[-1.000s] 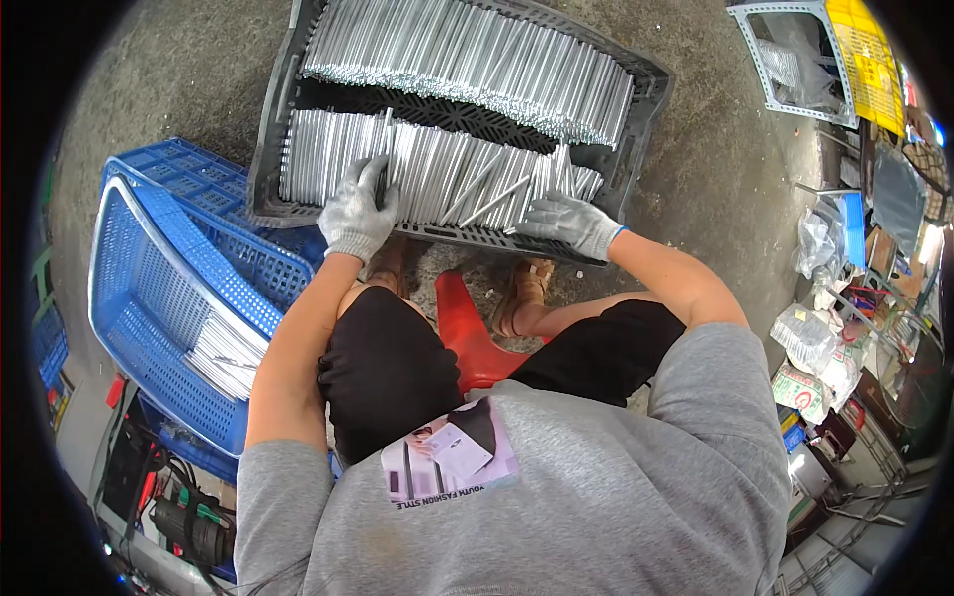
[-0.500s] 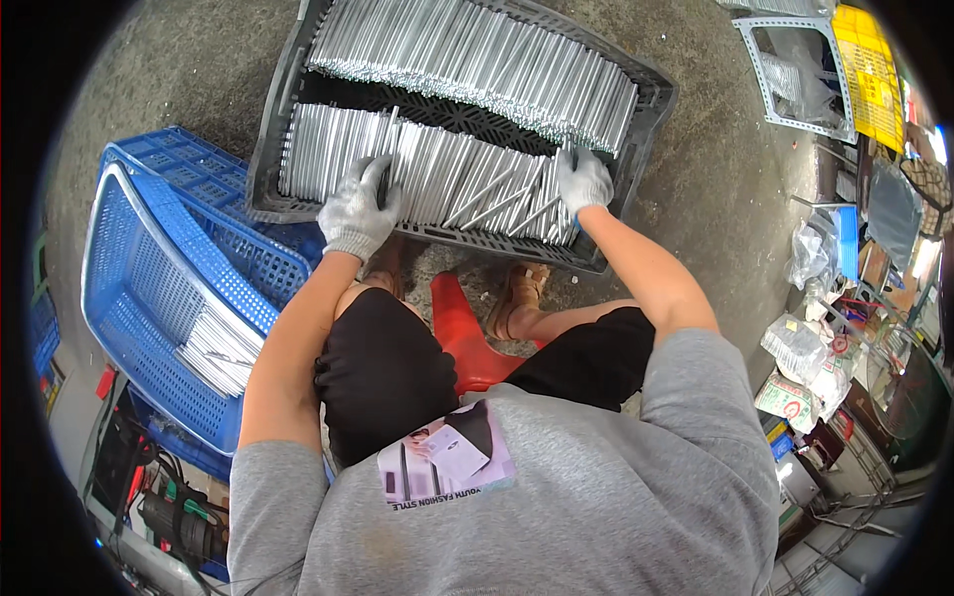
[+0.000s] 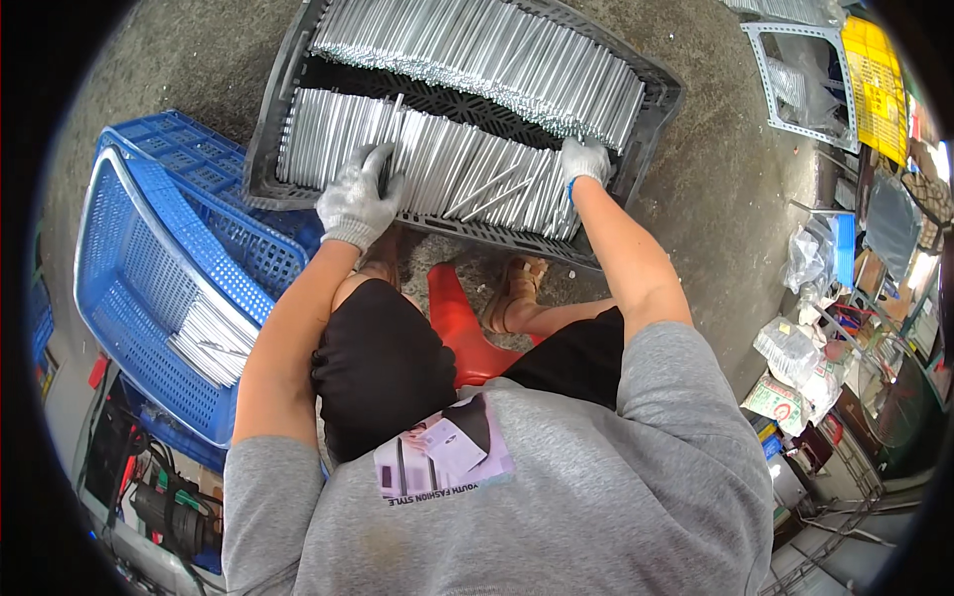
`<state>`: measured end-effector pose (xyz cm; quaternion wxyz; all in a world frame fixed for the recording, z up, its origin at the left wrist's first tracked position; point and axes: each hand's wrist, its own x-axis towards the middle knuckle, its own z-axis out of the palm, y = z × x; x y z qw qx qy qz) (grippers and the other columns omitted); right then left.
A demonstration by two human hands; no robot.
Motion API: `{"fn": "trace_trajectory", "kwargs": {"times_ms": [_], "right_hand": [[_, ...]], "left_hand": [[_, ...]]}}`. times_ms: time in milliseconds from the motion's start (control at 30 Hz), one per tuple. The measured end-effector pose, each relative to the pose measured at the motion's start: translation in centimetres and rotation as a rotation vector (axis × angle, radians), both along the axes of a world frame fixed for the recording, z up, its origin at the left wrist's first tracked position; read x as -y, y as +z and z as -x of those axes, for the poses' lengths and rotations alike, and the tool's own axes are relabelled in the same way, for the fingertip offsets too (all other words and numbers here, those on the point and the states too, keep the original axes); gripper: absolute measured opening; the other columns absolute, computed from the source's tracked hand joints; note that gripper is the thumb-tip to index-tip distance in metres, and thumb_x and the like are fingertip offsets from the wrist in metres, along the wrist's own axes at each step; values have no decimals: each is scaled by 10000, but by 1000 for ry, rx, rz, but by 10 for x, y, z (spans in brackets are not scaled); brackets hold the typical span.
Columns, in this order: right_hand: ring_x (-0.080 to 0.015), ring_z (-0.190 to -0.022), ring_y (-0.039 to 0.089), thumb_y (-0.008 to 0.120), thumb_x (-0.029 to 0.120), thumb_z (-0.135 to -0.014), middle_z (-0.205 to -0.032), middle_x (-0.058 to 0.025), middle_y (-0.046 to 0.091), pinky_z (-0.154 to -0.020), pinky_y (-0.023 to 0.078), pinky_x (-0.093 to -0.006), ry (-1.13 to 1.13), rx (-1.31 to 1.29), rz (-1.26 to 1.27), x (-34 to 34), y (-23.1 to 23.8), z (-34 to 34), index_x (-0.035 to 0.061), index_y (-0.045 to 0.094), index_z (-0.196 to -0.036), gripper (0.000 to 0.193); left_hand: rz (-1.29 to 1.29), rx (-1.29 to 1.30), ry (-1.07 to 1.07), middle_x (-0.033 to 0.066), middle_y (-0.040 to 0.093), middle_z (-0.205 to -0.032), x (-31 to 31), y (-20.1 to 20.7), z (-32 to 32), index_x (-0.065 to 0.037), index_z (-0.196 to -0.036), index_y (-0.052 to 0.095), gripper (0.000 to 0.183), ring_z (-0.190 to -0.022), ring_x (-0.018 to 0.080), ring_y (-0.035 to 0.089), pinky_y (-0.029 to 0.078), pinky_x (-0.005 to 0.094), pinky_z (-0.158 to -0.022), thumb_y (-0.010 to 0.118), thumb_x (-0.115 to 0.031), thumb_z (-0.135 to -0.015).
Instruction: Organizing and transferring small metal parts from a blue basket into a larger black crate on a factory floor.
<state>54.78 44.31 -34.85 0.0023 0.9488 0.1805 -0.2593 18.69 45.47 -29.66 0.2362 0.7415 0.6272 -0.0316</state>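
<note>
A black plastic crate in front of me holds two rows of thin silvery metal rods. The far row lies neatly side by side; in the near row several rods toward the right slant across the others. My left hand, in a pale work glove, rests on the left part of the near row, thumb and fingers apart. My right hand, gloved too, reaches over the right end of that row at the gap between the rows. Its fingers bend downward and their tips are hidden.
At left, a tilted blue basket with white-looking rods leans by another blue crate. Between my feet stands a red object, perhaps a stool. A perforated metal frame, a yellow crate and plastic bags lie at right.
My right hand has shifted farther from me, toward the gap between the rows. My left hand stays on the near row. The view has moved slightly.
</note>
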Motion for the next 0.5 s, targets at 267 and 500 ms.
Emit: {"fn": "trace_trajectory", "kwargs": {"times_ms": [267, 500], "right_hand": [[-408, -1121, 666, 546, 477, -919, -1252, -174, 713, -970, 530, -450, 117, 203, -174, 61, 6, 6, 106, 668, -1321, 560], [-355, -1225, 629, 551, 445, -948, -1364, -118, 674, -1056, 489, -415, 307, 66, -147, 39, 51, 25, 134, 666, -1353, 523]], "left_hand": [[9, -13, -2, -45, 594, -1383, 0, 5, -2, -359, -1383, 565, 483, -1014, 279, 717, 609, 438, -803, 632, -429, -910], [22, -3, 5, -43, 593, -1389, 1, 5, 1, -352, -1388, 562, 482, -1032, 275, 714, 608, 438, -801, 623, -430, -916]]}}
